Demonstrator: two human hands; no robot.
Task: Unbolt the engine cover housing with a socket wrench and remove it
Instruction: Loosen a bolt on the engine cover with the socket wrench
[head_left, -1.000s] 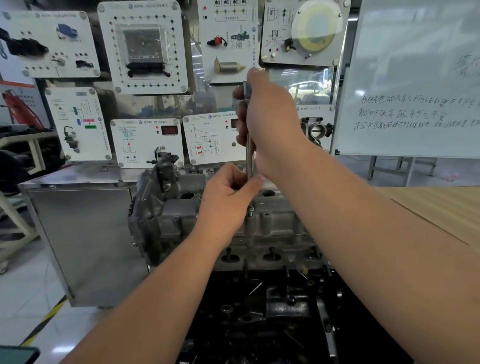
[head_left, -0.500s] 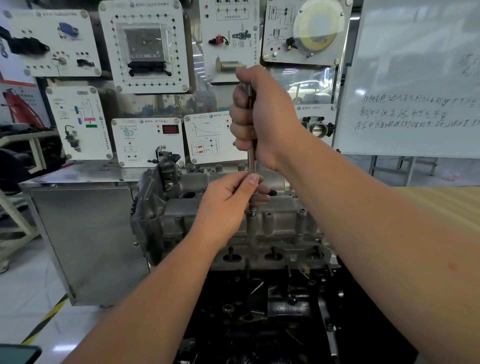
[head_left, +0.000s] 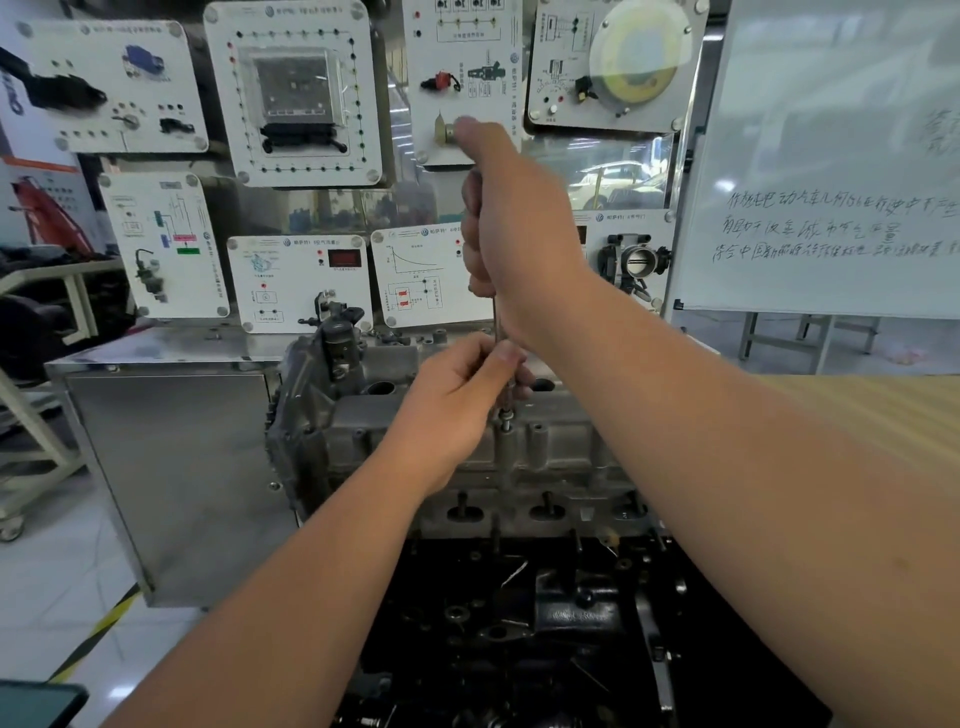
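Head view — socket wrench (head_left: 500, 332) upright between both fists, apparently.

Ahead of you, white training panels (head_left: 291, 88) hang on the wall, a whiteboard (head_left: 831, 156) with handwriting stands to their right, a steel cabinet (head_left: 171, 467) sits lower left, and a wooden table (head_left: 883, 410) lies right.

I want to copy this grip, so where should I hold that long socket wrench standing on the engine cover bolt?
Hold the socket wrench as shown: right hand wrapped around the top, left hand pinching the thin shaft low, from the left. It stands upright on the engine cover, so steadying near the bolt likely helps.
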